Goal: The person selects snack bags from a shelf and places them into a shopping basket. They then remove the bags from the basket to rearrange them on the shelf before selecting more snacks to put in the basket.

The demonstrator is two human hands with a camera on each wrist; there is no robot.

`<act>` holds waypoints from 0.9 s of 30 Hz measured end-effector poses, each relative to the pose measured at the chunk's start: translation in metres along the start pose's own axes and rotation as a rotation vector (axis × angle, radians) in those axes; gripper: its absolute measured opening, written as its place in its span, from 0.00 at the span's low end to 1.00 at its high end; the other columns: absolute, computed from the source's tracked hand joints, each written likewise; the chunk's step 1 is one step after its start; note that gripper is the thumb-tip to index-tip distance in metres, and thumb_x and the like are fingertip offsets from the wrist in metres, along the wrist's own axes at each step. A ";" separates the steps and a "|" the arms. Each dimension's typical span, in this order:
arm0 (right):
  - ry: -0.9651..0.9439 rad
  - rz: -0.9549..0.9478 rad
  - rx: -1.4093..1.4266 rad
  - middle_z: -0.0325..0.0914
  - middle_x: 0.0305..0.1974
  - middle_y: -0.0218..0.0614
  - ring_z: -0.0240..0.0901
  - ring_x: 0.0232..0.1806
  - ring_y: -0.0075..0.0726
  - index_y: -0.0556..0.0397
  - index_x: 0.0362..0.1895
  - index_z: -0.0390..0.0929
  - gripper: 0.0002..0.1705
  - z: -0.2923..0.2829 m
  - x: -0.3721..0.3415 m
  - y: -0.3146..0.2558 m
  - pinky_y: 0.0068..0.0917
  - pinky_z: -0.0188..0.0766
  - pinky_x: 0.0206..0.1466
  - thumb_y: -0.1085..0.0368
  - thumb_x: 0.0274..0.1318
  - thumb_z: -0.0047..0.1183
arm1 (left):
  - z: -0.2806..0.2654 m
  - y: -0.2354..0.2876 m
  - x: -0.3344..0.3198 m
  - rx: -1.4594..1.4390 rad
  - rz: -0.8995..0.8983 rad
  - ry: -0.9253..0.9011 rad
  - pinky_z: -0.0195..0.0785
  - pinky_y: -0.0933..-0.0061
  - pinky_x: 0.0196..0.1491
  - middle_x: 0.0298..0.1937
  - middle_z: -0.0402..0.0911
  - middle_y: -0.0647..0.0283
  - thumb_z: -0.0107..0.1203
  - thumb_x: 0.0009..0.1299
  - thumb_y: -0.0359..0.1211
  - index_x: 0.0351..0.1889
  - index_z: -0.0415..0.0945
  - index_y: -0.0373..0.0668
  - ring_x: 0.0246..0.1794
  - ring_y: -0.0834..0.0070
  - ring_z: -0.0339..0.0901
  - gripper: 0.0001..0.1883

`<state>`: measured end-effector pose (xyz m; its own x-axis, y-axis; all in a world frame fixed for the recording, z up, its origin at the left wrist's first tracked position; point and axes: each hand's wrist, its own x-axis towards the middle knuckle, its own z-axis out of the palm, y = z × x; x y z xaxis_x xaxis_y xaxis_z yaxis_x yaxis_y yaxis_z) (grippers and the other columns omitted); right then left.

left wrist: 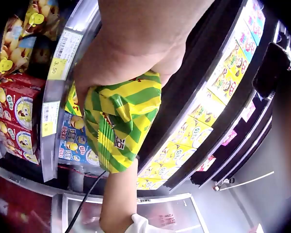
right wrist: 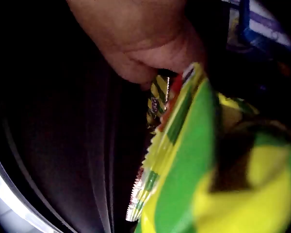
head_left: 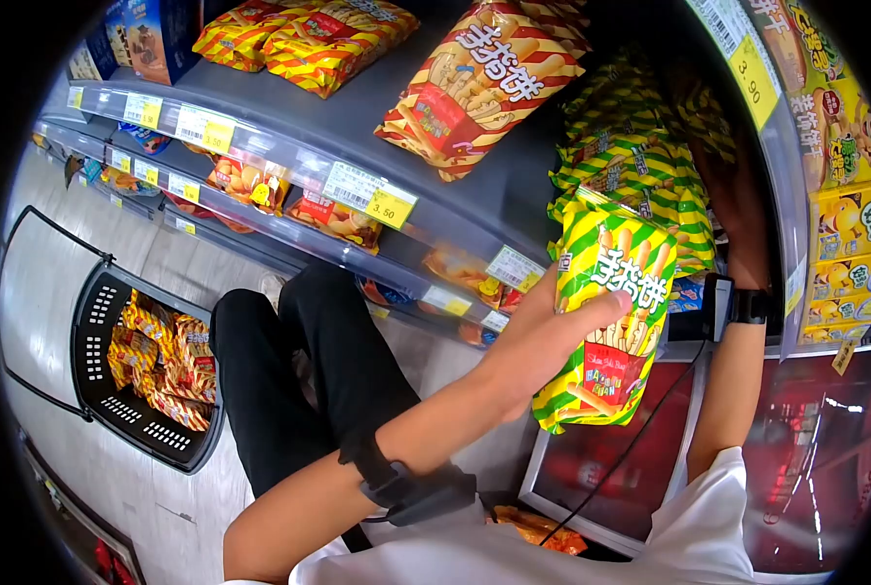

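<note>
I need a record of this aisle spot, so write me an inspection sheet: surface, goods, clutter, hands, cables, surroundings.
Surface: grey shelf, price labels along its front edge.
Job's things: green-and-yellow striped pack off the shelf; similar packs on the shelf behind it; red-and-yellow striped pack to their left.
Clutter: orange packet low down, partly hidden by the person's shirt.
Hands: left hand grips the green-and-yellow striped pack; right hand is inside the dark shelf, fingertips hidden.
Cables: one black cable, running down from near the right wrist.
Surroundings: black basket on the floor holds packs; yellow boxes are shelved at right.
</note>
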<state>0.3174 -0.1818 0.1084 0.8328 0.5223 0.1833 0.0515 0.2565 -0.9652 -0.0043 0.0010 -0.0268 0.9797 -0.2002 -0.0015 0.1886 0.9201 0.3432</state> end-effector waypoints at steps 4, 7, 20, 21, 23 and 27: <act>-0.123 -0.192 -0.879 0.60 0.70 0.48 0.57 0.71 0.45 0.56 0.70 0.59 0.26 -0.019 0.030 0.003 0.42 0.58 0.74 0.61 0.73 0.40 | 0.000 -0.003 0.001 -0.007 0.007 -0.007 0.74 0.67 0.53 0.56 0.77 0.57 0.59 0.69 0.35 0.66 0.61 0.40 0.53 0.71 0.78 0.29; -0.182 0.028 -0.465 0.61 0.69 0.49 0.58 0.70 0.44 0.56 0.70 0.59 0.25 -0.063 0.041 0.004 0.39 0.58 0.74 0.60 0.74 0.40 | 0.001 -0.005 0.001 -0.005 0.010 -0.009 0.74 0.67 0.54 0.56 0.77 0.57 0.59 0.69 0.35 0.66 0.61 0.40 0.53 0.71 0.78 0.29; -0.113 -0.152 -1.007 0.63 0.67 0.49 0.60 0.69 0.47 0.48 0.71 0.59 0.28 -0.080 0.055 0.003 0.44 0.60 0.72 0.58 0.71 0.47 | 0.003 -0.009 0.000 0.023 0.030 0.026 0.73 0.67 0.55 0.58 0.76 0.56 0.59 0.70 0.36 0.67 0.60 0.40 0.54 0.71 0.78 0.30; -0.110 -0.152 -1.008 0.63 0.67 0.49 0.60 0.69 0.47 0.48 0.71 0.59 0.28 -0.062 0.045 0.000 0.44 0.60 0.72 0.58 0.71 0.47 | 0.003 -0.010 0.000 0.020 0.037 0.028 0.73 0.67 0.55 0.57 0.76 0.56 0.58 0.70 0.37 0.67 0.59 0.40 0.54 0.71 0.78 0.30; -0.177 -0.261 -1.475 0.62 0.67 0.50 0.58 0.70 0.49 0.49 0.70 0.59 0.27 -0.014 0.024 -0.009 0.45 0.59 0.73 0.57 0.72 0.45 | 0.004 -0.009 0.000 0.009 0.024 0.031 0.73 0.67 0.54 0.57 0.77 0.56 0.59 0.70 0.37 0.67 0.60 0.40 0.54 0.71 0.78 0.30; -0.195 -0.165 -1.189 0.61 0.68 0.51 0.58 0.70 0.52 0.51 0.70 0.59 0.28 -0.052 0.030 -0.005 0.46 0.55 0.75 0.54 0.72 0.43 | 0.005 -0.009 0.000 0.003 0.008 0.036 0.74 0.67 0.53 0.56 0.78 0.57 0.59 0.70 0.38 0.66 0.60 0.40 0.52 0.70 0.79 0.30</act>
<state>0.3705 -0.2093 0.1086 0.6768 0.6938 0.2461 0.7076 -0.5209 -0.4775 -0.0068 -0.0086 -0.0255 0.9829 -0.1810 -0.0327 0.1810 0.9206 0.3460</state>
